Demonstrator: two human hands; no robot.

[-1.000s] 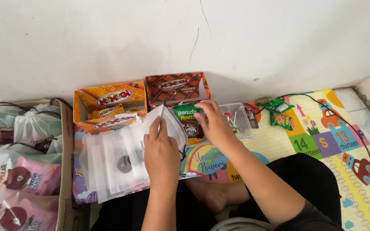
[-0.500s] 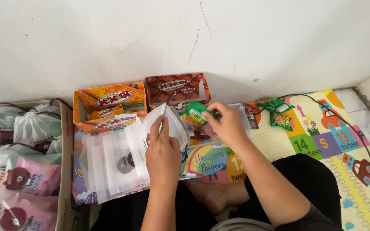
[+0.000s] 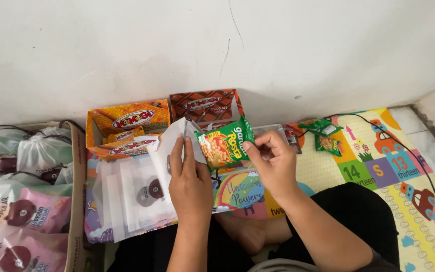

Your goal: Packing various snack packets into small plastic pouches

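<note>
Snack packet (image 3: 226, 142), pinched in my right hand (image 3: 274, 163), sits at the bag (image 3: 174, 146) mouth; my left hand (image 3: 190, 184) grips that bag. I'd spread the mouth wider, then slide it straight.

The person wore black trousers and a dark top, seen at the lower edge. Both forearms were bare, without sleeves, watch or rings. One bare foot showed.
</note>
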